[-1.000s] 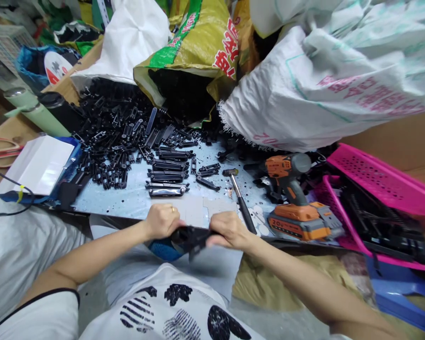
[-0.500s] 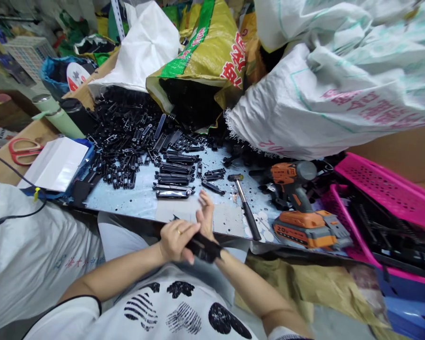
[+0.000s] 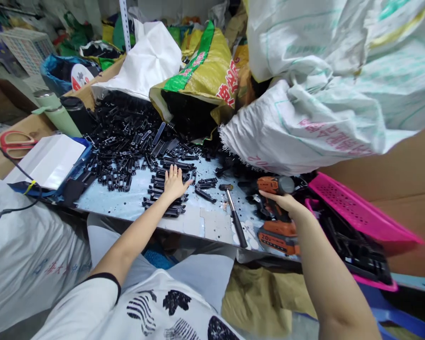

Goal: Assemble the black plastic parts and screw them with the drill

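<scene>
My left hand [image 3: 176, 183] lies palm down with its fingers spread over a row of long black multi-part pieces [image 3: 163, 208] on the table. What is under its palm is hidden. At the right, my right hand [image 3: 286, 204] wraps the handle of an orange and black cordless drill [image 3: 271, 185], thumb on the near side and the other fingers hidden behind. The drill stands upright on its battery. Between the two hands lies a hammer [image 3: 236, 219] with a black grip, and a few loose black pieces [image 3: 206, 189] sit beside the row.
A large heap of small black parts [image 3: 127, 127] spreads at the back left, below a white sack [image 3: 152, 52] and a yellow-green sack [image 3: 194, 71]. White woven sacks [image 3: 286, 127] bulge at the right. A pink basket [image 3: 361, 208], red scissors [image 3: 17, 144] and a green bottle [image 3: 60, 113] flank the work area.
My hands were together at the table's front edge around a black piece. Now they are apart: the left has moved forward onto the row, the right to the drill.
</scene>
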Motion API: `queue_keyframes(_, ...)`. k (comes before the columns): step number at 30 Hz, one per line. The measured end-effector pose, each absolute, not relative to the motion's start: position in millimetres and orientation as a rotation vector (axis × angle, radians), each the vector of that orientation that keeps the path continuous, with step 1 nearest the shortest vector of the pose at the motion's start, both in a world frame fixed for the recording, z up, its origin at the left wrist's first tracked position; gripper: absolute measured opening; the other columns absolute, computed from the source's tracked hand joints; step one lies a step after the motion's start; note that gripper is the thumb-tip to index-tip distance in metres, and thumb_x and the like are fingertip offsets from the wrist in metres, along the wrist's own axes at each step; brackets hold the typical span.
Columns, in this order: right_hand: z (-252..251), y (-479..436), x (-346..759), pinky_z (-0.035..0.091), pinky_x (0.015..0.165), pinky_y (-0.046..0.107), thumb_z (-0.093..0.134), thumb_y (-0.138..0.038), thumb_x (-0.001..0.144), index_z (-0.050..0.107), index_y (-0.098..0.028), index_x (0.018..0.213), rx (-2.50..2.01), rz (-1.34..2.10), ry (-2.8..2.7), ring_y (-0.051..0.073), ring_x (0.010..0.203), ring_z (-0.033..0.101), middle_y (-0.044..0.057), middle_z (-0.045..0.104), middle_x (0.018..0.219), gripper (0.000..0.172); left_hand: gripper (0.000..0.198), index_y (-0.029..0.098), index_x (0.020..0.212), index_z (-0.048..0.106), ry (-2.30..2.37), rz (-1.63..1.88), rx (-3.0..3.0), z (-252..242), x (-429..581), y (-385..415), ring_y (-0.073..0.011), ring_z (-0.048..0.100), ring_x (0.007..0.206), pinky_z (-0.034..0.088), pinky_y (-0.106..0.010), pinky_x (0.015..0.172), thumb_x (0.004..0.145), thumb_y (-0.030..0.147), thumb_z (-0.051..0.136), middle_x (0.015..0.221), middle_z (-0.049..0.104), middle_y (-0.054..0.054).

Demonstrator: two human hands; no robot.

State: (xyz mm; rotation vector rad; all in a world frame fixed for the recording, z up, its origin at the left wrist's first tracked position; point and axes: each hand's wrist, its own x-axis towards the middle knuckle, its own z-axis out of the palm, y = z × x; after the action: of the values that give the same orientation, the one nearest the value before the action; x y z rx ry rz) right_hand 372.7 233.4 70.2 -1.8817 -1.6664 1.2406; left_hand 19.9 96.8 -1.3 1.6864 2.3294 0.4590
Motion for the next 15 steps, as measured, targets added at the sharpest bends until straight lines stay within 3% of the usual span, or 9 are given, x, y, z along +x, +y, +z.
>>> queue_keyframes(2, 73, 234, 368, 0.043, 0.046, 0.033, 0.079, -0.043, 0.059, 0.061, -0.011, 0.081, -1.871, 1.396, -1.527, 0.016, 0.045, 0.053, 0.007, 0.058, 0.058, 0.042, 0.084, 0.010, 0.145, 0.027, 2.300, 0.408, 1.672, -4, 12, 118, -0.0308, 0.002, 0.143, 0.006, -0.054, 0.114, 0.086, 0.069, 0.022, 0.154, 0.014, -0.017)
queue_keyframes(6, 74, 227, 363, 0.039, 0.039, 0.030, 0.083, -0.037, 0.053, 0.061, -0.012, 0.077, -1.819, 1.309, -1.484, 0.013, 0.038, 0.047, 0.003, 0.056, 0.053, 0.041, 0.084, 0.019, 0.147, 0.023, 2.203, 0.354, 1.785, -12, 5, 128, -0.0282, 0.004, 0.144, 0.002, -0.052, 0.114, 0.083, 0.073, 0.022, 0.155, 0.015, -0.012)
queue_keyframes(12, 80, 223, 358, 0.038, 0.040, 0.029, 0.084, -0.032, 0.051, 0.062, -0.012, 0.077, -1.898, 1.311, -1.499, 0.013, 0.039, 0.047, 0.003, 0.055, 0.053, 0.040, 0.097, 0.006, 0.147, 0.020, 2.235, 0.373, 1.795, -18, 5, 126, -0.0283, 0.001, 0.144, 0.002, -0.045, 0.116, 0.080, 0.077, 0.021, 0.155, 0.010, -0.017)
queue_keyframes(15, 81, 222, 355, 0.036, 0.039, 0.028, 0.084, -0.027, 0.051, 0.061, -0.012, 0.075, -1.923, 1.333, -1.503, 0.013, 0.039, 0.046, 0.002, 0.055, 0.050, 0.037, 0.097, 0.010, 0.146, 0.024, 2.179, 0.349, 1.828, -17, 3, 126, -0.0289, 0.001, 0.144, 0.002, -0.046, 0.116, 0.078, 0.079, 0.022, 0.155, 0.010, -0.015)
